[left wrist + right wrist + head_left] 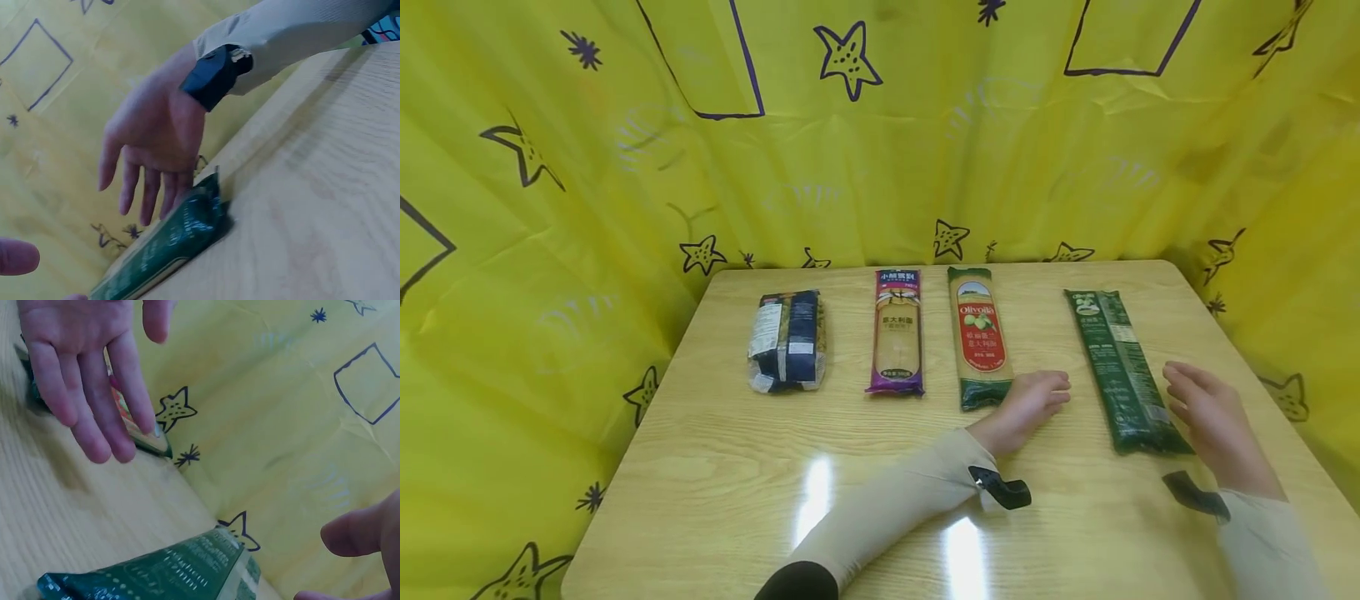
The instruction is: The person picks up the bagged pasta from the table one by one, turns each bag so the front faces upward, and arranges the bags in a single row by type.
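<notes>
a long, glossy green packet (1123, 375) lies flat on the wooden table (737, 517) over there, between the left hand (1028, 404) and the right hand (1219, 421), in neither one's grip. it sits at a slant, its far end leaning left and its near end right, with pale print down its face, an emblem at the far end and a small white label by one edge. nearest the left hand lies a slim pasta packet (981, 333), face up, green-ended, with a red oval label reading "olivoilà".
</notes>
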The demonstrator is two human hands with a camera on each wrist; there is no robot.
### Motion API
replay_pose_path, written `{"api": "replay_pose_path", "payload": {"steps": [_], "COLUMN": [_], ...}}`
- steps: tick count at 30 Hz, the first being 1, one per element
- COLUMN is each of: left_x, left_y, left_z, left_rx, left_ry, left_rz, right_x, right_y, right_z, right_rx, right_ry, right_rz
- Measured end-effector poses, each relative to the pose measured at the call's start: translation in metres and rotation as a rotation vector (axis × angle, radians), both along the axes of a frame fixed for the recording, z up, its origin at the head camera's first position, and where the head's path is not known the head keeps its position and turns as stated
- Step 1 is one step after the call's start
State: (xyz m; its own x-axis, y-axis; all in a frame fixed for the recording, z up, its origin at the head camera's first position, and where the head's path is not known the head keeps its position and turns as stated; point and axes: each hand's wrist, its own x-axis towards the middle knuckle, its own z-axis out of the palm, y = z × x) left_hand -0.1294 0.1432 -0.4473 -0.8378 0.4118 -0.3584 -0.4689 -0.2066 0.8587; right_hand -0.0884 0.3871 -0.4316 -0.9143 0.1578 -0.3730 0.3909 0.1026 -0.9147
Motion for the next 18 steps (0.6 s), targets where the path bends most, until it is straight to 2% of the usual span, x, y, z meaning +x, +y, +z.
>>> {"api": "replay_pose_path", "payload": {"steps": [4,8,10,13,18], "left_x": [0.01,0.015,0.016,0.019,0.022], "left_y": [0.012,0.02,0.022,0.026,0.029], "left_z": [-0.005,-0.01,-0.012,-0.015,-0.015], "left_rx": [-0.003,0.007,0.013,0.015,0.029], "left_ry": [-0.041,-0.079,-0.089,-0.092,-0.072], "left_rz": [-0.004,-0.018,-0.033,-0.049,-0.068], "right_x": [0.002,0.005,0.006,0.008,0.008], "right_y": [0.004,0.004,0.003,-0.001,-0.006], "right_z": [-0.004,-0.01,-0.012,-0.014,-0.013], "right_rx": [0.039,0.063,0.056,0.107,0.129], "right_ry": [-0.074,-0.042,-0.033,-0.047,-0.058], "right_rz": [0.059,0.088,0.08,0.075,0.037]}}
